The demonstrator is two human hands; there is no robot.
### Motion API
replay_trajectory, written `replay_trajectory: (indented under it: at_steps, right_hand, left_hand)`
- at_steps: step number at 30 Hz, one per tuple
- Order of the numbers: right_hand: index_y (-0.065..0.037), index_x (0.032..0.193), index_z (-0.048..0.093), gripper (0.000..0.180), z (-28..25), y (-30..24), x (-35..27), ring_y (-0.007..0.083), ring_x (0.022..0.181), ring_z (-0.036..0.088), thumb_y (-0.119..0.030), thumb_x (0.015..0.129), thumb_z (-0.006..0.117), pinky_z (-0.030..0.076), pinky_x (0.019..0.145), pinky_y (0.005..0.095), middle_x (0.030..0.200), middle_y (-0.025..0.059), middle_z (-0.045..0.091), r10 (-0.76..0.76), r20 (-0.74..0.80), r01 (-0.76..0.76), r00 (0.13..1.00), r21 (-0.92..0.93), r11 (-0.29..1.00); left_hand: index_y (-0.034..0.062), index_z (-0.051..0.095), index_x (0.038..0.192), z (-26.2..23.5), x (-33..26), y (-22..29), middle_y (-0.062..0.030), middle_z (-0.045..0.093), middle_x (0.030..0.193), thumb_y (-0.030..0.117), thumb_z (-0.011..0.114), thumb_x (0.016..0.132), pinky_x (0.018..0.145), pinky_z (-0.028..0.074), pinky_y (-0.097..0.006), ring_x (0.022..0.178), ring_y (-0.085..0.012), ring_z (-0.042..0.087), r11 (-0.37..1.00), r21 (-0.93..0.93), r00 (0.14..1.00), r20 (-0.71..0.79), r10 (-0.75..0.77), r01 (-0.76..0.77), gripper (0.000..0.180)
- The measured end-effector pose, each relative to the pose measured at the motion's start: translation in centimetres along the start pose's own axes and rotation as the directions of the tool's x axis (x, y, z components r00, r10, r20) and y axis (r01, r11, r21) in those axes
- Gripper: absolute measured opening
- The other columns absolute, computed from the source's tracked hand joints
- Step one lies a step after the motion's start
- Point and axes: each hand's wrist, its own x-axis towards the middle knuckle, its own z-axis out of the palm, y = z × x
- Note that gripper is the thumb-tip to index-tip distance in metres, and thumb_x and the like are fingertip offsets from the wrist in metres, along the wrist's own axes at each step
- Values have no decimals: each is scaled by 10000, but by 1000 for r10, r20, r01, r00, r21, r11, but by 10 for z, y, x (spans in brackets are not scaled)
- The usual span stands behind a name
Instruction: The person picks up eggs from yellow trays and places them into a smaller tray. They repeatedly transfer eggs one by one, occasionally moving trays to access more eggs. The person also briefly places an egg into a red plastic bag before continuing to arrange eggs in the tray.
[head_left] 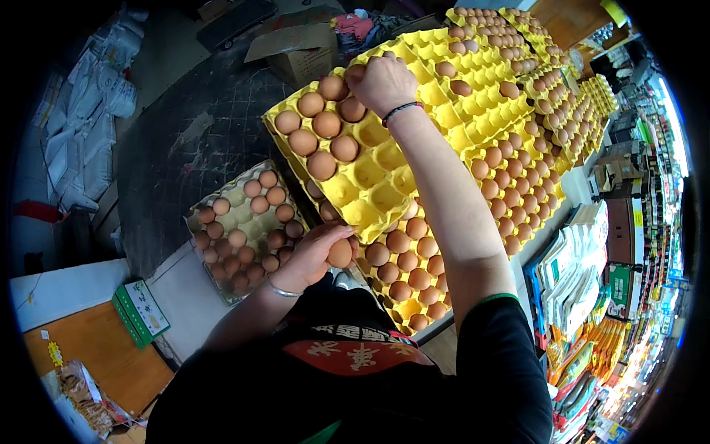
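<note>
A yellow egg tray point(384, 196) is tilted in front of me, with several brown eggs point(326, 124) in its far-left cups and bare cups on its near side. My right hand point(383, 83) reaches over the tray's far edge, fingers curled round a brown egg point(355, 74) that partly shows beside them. In my left hand point(319, 255), at the tray's near corner, rests another brown egg point(339, 253); the thumb lies close to the tray edge. Left of that hand stands a clear container point(235, 194) of brown eggs, some of its cups bare.
More yellow trays of eggs point(510, 177) spread to the right, with a filled tray point(407, 274) beneath the tilted one. A dark round surface point(192, 140) lies to the left, a cardboard box point(299, 55) beyond. Stacked bags point(569, 251) and shelves stand at the right.
</note>
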Motion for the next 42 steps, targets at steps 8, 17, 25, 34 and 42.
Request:
replay_trajectory:
  at_steps: [8,17,25,34,42]
  right_hand:
    - [-43,924,727,438,-7,6,1,255,854,661,-443,746,695,535,751,369,953,133,651,-9,-6,9,1000,148,989]
    - [55,947,716,430,-52,173,-77,73,688,553,-348,799,740,455,626,227,756,8,655,548,-154,-177,822,846,503]
    - [71,912,718,545,-74,354,-133,188,723,672,-443,737,753,527,708,308,746,118,702,805,-233,-592,546,572,568]
    - [-83,1022,724,490,-61,341,-110,363,974,630,-493,804,568,468,918,462,1037,216,651,600,-277,-660,750,-255,707]
    - [-47,931,686,247,-26,87,-68,308,1007,570,-229,767,723,498,821,403,970,135,626,-198,-375,324,906,311,894]
  left_hand:
    - [62,611,1024,0,-1,2,-30,620,819,225,542,953,614,521,-301,763,-139,615,1000,-5,1000,-7,7,-7,190]
    - [60,599,1029,-3,1,2,-51,627,861,278,571,922,627,533,-327,775,-176,632,999,26,998,-56,-21,23,244]
    - [73,567,1076,-1,4,4,-54,605,878,267,549,929,625,515,-321,780,-188,614,996,58,995,-72,-63,68,245]
    - [68,580,1060,1,1,6,-57,613,894,275,551,931,652,524,-325,794,-182,621,995,70,995,-74,-61,66,246]
    - [72,611,1010,0,2,3,-34,617,866,246,568,934,661,540,-312,783,-147,617,998,10,997,-53,-53,54,194]
